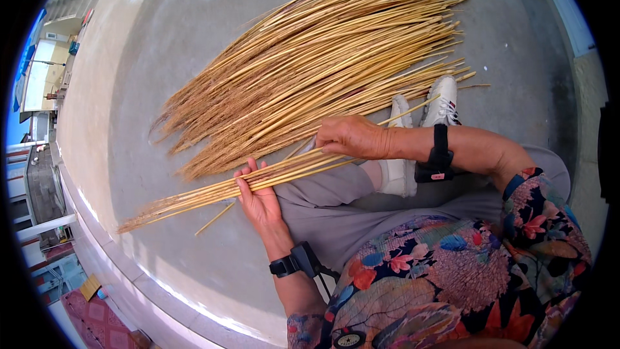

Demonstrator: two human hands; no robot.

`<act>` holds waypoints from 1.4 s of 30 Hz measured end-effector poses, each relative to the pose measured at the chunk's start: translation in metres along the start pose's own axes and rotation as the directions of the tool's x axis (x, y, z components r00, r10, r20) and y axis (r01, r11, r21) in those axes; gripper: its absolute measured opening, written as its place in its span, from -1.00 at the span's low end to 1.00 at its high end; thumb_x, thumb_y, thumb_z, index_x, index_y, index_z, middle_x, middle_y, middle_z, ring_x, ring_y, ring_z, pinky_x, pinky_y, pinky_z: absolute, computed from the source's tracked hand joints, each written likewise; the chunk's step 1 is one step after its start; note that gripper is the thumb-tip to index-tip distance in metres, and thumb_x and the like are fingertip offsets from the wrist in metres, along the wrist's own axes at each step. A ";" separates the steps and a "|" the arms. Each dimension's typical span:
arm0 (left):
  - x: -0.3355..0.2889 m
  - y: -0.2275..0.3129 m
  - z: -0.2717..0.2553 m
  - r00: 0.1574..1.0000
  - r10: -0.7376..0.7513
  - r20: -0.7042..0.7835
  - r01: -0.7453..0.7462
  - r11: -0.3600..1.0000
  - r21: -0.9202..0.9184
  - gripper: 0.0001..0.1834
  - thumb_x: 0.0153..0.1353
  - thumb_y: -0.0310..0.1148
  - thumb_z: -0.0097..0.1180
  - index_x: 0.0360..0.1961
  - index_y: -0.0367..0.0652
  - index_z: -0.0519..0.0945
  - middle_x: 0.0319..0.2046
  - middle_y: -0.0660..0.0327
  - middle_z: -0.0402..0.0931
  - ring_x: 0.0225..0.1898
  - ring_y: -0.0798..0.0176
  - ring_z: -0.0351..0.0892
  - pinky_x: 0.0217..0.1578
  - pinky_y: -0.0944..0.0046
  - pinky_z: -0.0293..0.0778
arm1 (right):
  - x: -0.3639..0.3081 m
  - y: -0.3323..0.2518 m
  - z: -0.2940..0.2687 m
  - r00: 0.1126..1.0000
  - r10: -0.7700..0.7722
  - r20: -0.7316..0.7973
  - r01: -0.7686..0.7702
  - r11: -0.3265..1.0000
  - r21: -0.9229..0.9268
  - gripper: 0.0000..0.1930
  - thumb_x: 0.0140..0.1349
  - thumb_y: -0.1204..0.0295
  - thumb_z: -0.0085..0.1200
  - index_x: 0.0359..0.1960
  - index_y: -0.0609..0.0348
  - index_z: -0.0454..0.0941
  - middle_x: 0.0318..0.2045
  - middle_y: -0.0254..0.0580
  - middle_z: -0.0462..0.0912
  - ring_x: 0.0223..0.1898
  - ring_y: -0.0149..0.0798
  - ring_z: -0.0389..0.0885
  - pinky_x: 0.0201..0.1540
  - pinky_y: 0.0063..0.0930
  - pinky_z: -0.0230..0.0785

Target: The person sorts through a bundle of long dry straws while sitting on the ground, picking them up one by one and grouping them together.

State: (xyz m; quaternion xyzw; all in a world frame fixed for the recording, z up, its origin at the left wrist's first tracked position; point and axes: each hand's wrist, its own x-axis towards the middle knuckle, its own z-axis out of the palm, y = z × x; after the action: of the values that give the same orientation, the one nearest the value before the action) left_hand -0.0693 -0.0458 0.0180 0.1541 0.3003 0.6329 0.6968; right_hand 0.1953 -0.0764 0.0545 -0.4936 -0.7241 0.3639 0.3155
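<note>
A thin bundle of dry straw-coloured stalks (290, 169) lies slantwise over my lap, its feathery brown tips pointing to the lower left. My left hand (260, 203) is palm up under the tip half of it, fingers showing past the far side and the stalks across the palm. Closer to the cut ends, my right hand (352, 136) is closed around the bundle from above, fingers pinched together. One longer stalk sticks out past the right wrist toward the shoes. Just beyond both hands a broad pile of the same stalks (336, 52) is spread on the ground.
Grey concrete floor (174, 58) surrounds the pile. A short loose stalk piece (215, 218) lies by my left wrist. White shoes (441, 100) are beside the pile's cut ends, next to my grey trousers (323, 213). A pale raised edge (123, 278) curves along the left.
</note>
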 end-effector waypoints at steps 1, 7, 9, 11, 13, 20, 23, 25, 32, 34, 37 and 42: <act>-0.001 0.001 -0.001 1.000 0.005 -0.007 -0.005 1.000 0.004 -0.84 0.23 -0.36 -0.05 -0.20 -0.18 0.42 -0.18 0.13 0.45 0.08 0.02 0.34 0.16 -0.13 0.19 | 0.000 -0.001 0.002 1.000 0.020 0.002 -0.020 1.000 0.018 -0.90 0.00 0.44 0.07 -0.42 0.13 0.49 -0.43 -0.18 0.49 -0.32 -0.07 0.49 -0.30 -0.29 0.34; 0.003 -0.001 0.000 1.000 0.029 0.004 -0.029 1.000 -0.009 -0.84 0.24 -0.38 -0.07 -0.21 -0.20 0.42 -0.24 0.14 0.45 0.09 0.04 0.33 0.17 -0.13 0.17 | -0.010 0.012 -0.007 0.998 -0.055 0.008 0.055 0.994 -0.089 -0.87 0.01 0.40 0.08 -0.39 0.11 0.51 -0.40 -0.20 0.50 -0.25 -0.11 0.48 -0.23 -0.29 0.35; 0.002 0.000 0.003 1.000 0.026 -0.014 -0.026 0.999 -0.028 -0.84 0.24 -0.38 -0.08 -0.20 -0.23 0.42 -0.20 0.13 0.44 0.11 0.03 0.30 0.18 -0.11 0.17 | -0.016 0.021 -0.014 0.998 -0.065 0.024 0.068 0.984 -0.165 -0.87 0.01 0.39 0.08 -0.40 0.11 0.51 -0.41 -0.20 0.50 -0.26 -0.11 0.48 -0.23 -0.28 0.35; 0.002 0.003 -0.002 1.000 0.018 -0.012 -0.018 0.998 -0.052 -0.83 0.25 -0.39 -0.10 -0.20 -0.25 0.41 -0.17 0.11 0.44 0.14 0.02 0.27 0.19 -0.10 0.15 | -0.020 0.029 -0.017 0.999 -0.041 0.035 0.047 0.982 -0.184 -0.89 0.02 0.38 0.07 -0.44 0.11 0.49 -0.43 -0.19 0.48 -0.28 -0.10 0.47 -0.23 -0.27 0.35; 0.002 0.008 -0.007 1.000 0.015 0.004 -0.014 0.997 -0.074 -0.82 0.26 -0.40 -0.12 -0.19 -0.27 0.41 -0.14 0.09 0.43 0.17 0.01 0.23 0.21 -0.08 0.13 | -0.019 0.023 -0.017 0.999 -0.043 -0.019 0.039 0.980 -0.195 -0.89 0.02 0.38 0.06 -0.46 0.12 0.48 -0.44 -0.18 0.48 -0.29 -0.10 0.47 -0.25 -0.27 0.36; -0.003 0.004 0.015 0.997 0.033 -0.068 -0.037 0.997 -0.061 -0.79 0.27 -0.42 -0.15 -0.15 -0.31 0.38 -0.04 0.03 0.38 0.21 0.01 0.15 0.24 -0.09 0.07 | -0.021 0.019 -0.011 0.986 -0.101 -0.136 0.081 0.987 -0.139 -0.91 0.04 0.41 0.03 -0.51 0.14 0.44 -0.44 -0.14 0.44 -0.33 -0.08 0.48 -0.33 -0.28 0.38; -0.001 0.005 0.011 0.998 0.026 -0.052 -0.030 0.998 -0.062 -0.79 0.27 -0.42 -0.15 -0.13 -0.31 0.37 -0.03 0.01 0.38 0.21 0.01 0.17 0.24 -0.08 0.05 | -0.020 0.013 -0.005 0.992 -0.111 -0.067 0.099 0.983 -0.155 -0.93 0.01 0.46 -0.02 -0.48 0.18 0.42 -0.41 -0.09 0.42 -0.39 -0.05 0.50 -0.38 -0.28 0.39; 0.002 0.007 0.003 1.000 0.001 0.001 -0.001 0.994 -0.105 -0.78 0.27 -0.42 -0.15 -0.11 -0.30 0.37 -0.01 0.00 0.38 0.20 0.01 0.17 0.24 -0.08 0.05 | -0.015 0.006 -0.002 0.989 -0.145 -0.014 0.138 0.962 -0.237 -0.89 -0.05 0.51 -0.03 -0.45 0.23 0.42 -0.40 -0.05 0.41 -0.38 -0.04 0.52 -0.40 -0.30 0.41; -0.003 0.007 0.011 1.000 -0.012 0.026 0.014 0.998 -0.069 -0.77 0.27 -0.42 -0.15 -0.10 -0.31 0.37 -0.03 0.03 0.39 0.19 0.01 0.19 0.23 -0.08 0.07 | 0.000 -0.012 0.008 0.980 -0.199 -0.021 0.187 0.949 -0.256 -0.88 -0.06 0.52 -0.03 -0.44 0.29 0.43 -0.40 0.00 0.41 -0.46 -0.04 0.54 -0.44 -0.29 0.44; -0.003 0.007 0.011 0.998 -0.016 0.055 0.019 0.998 -0.055 -0.76 0.27 -0.42 -0.15 -0.10 -0.31 0.37 -0.04 0.05 0.40 0.19 0.01 0.20 0.23 -0.08 0.07 | 0.002 -0.013 0.012 0.978 -0.207 -0.008 0.197 0.941 -0.275 -0.88 -0.05 0.52 -0.04 -0.44 0.30 0.43 -0.40 0.00 0.40 -0.48 -0.05 0.55 -0.47 -0.30 0.44; -0.004 0.006 0.011 0.997 -0.014 0.073 0.017 0.999 -0.034 -0.76 0.27 -0.40 -0.14 -0.09 -0.30 0.37 -0.07 0.09 0.42 0.17 0.04 0.22 0.22 -0.06 0.09 | 0.005 -0.011 0.019 0.975 -0.223 -0.013 0.212 0.943 -0.258 -0.88 -0.06 0.51 -0.04 -0.46 0.30 0.42 -0.40 0.00 0.40 -0.48 -0.06 0.55 -0.51 -0.31 0.44; -0.005 0.005 0.015 1.000 0.000 0.028 -0.001 0.999 0.043 -0.78 0.26 -0.36 -0.11 -0.14 -0.25 0.40 -0.13 0.14 0.44 0.12 0.07 0.29 0.18 -0.04 0.18 | 0.007 -0.014 0.023 0.975 -0.220 0.027 0.216 0.913 -0.347 -0.86 -0.05 0.48 -0.03 -0.43 0.23 0.33 -0.41 -0.10 0.34 -0.51 -0.16 0.53 -0.61 -0.36 0.41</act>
State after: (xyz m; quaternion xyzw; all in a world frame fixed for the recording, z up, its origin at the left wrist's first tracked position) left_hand -0.0641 -0.0471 0.0336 0.1779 0.3043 0.6241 0.6974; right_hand 0.1675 -0.0787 0.0545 -0.4600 -0.8255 0.1898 0.2664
